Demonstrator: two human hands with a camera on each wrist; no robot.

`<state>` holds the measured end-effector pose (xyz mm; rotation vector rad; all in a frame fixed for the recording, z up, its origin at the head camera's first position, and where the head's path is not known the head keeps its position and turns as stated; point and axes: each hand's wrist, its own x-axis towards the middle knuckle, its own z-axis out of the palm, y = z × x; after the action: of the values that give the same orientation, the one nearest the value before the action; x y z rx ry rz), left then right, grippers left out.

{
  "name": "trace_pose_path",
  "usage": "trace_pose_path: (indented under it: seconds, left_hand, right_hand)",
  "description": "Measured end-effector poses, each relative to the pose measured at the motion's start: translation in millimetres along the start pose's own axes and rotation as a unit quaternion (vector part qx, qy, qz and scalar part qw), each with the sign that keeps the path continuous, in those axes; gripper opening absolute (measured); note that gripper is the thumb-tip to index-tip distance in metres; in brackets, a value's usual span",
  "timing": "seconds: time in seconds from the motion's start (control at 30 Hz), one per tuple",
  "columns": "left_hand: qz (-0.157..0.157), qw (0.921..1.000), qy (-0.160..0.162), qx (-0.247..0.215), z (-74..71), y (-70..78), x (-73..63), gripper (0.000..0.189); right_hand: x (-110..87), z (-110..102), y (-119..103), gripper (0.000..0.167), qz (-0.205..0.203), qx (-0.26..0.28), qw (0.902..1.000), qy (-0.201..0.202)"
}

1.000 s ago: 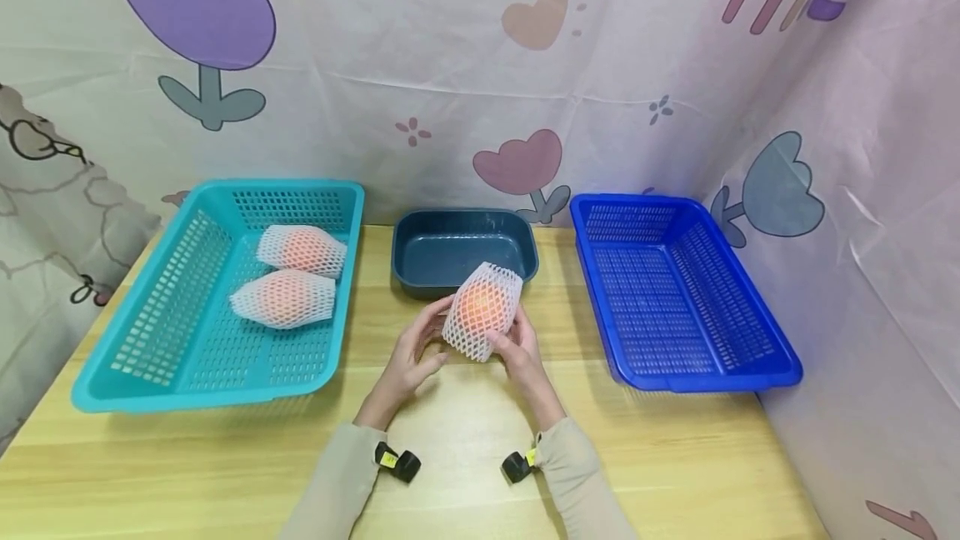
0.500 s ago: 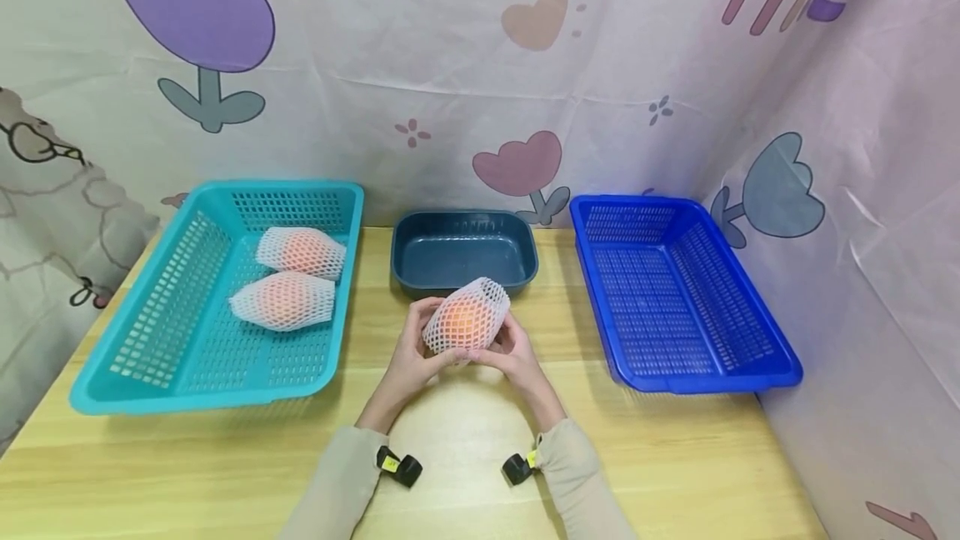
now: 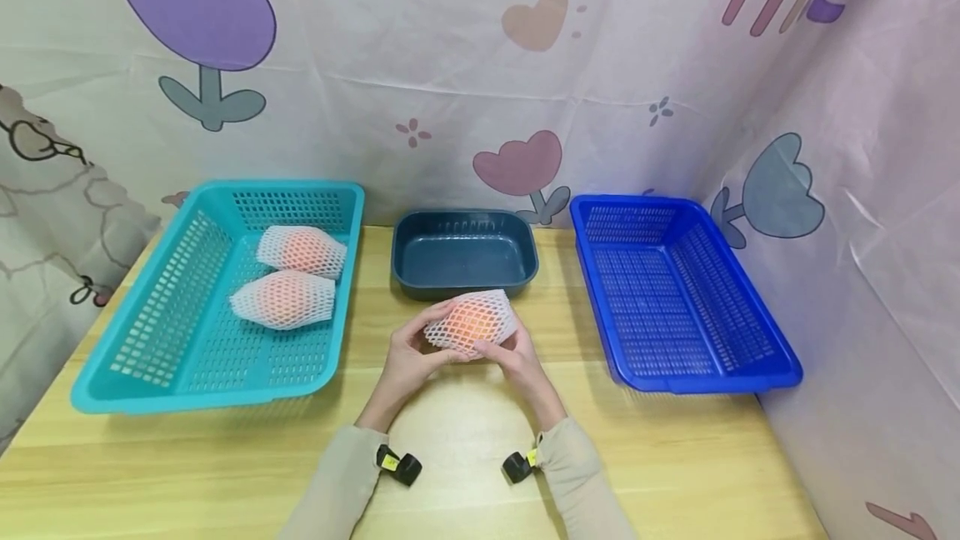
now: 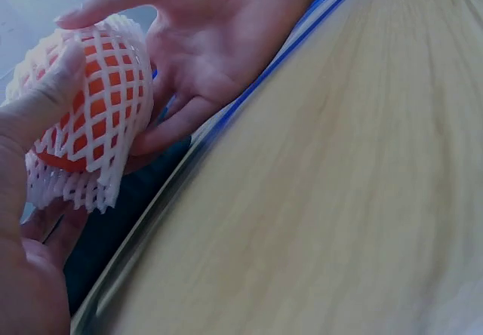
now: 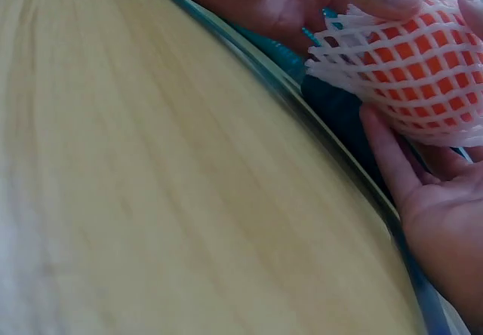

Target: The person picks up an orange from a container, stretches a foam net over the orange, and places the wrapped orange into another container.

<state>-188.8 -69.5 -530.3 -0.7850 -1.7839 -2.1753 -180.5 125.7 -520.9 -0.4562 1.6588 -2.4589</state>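
A round orange-red fruit in a white foam net [image 3: 472, 325] is held between both hands in front of the dark box, above the table. My left hand [image 3: 403, 363] grips its left end, thumb on the near side. My right hand [image 3: 525, 361] holds its right side, with the thumb pressing the net on the near face. In the left wrist view, the fruit's net [image 4: 98, 101] is loose and open-ended at the bottom. From the right wrist, the netted fruit [image 5: 423, 63] shows orange through the mesh; some fingertips are hidden behind it.
On the left stands a turquoise basket [image 3: 348, 307] with two netted fruits [image 3: 283, 300] inside. A dark blue-green box [image 3: 465, 257] is behind the hands. A blue basket [image 3: 600, 307] stands to the right. Patterned cloth [image 3: 420, 23] hangs behind the wooden table [image 3: 465, 457].
The netted fruit has been turned in the hands from near upright to lying more sideways, and has come slightly lower and nearer. The left thumb has closed in onto it.
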Motion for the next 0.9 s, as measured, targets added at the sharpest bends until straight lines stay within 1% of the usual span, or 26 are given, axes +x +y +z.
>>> trace_pose_path:
  seconds: [0.13, 0.23, 0.33, 0.4, 0.5, 0.57, 0.63, 0.7, 0.73, 0.8, 0.9]
  left_hand:
    - [0.007, 0.9999, 0.004, 0.012, -1.4, -0.8, 0.2, 0.068]
    - [0.0, 0.9997, 0.004, 0.025, -1.4, 0.1, 0.3, 0.072]
    - [-0.023, 0.9993, 0.013, 0.026, 0.1, 2.0, 1.5, 0.084]
    - [-0.049, 0.9981, 0.028, 0.024, 1.7, 3.7, 1.6, 0.086]
    - [-0.09, 0.9946, 0.045, 0.027, 4.1, 7.5, 2.0, 0.074]
    - [-0.097, 0.9937, 0.042, 0.035, 5.7, 15.0, 3.1, 0.062]
    - [-0.087, 0.9949, 0.033, 0.039, 5.0, 14.3, 2.8, 0.052]
    - [-0.068, 0.9966, 0.023, 0.04, 4.1, 12.8, 3.0, 0.045]
    - [-0.058, 0.9974, 0.02, 0.037, 3.4, 10.9, 2.8, 0.045]
    - [-0.049, 0.998, 0.019, 0.037, 1.5, 2.6, 1.6, 0.049]
    - [-0.045, 0.998, 0.018, 0.041, 2.0, 2.4, 2.0, 0.054]
  right_hand:
    - [0.7, 1, 0, 0.088, 0.002, 0.007, 0.9999, 0.014]
    - [1.5, 2, 0, 0.085, -0.007, 0.01, 0.9997, 0.02]
    - [3.0, 2, 1, 0.081, -0.025, 0.015, 0.9992, 0.026]
    - [2.9, 2, 1, 0.08, -0.036, 0.014, 0.9987, 0.033]
    - [2.0, 1, 2, 0.081, -0.045, 0.017, 0.9979, 0.043]
    - [1.3, 0, 2, 0.083, -0.044, 0.021, 0.9977, 0.048]
    - [0.7, 0, 2, 0.085, -0.044, 0.02, 0.9976, 0.051]
    - [0.6, 1, 3, 0.086, -0.044, 0.018, 0.9975, 0.052]
    - [0.7, 1, 3, 0.086, -0.046, 0.017, 0.9974, 0.053]
    - [0.9, 0, 4, 0.084, -0.054, 0.012, 0.997, 0.054]
    - [1.0, -1, 4, 0.079, -0.065, 0.013, 0.9962, 0.056]
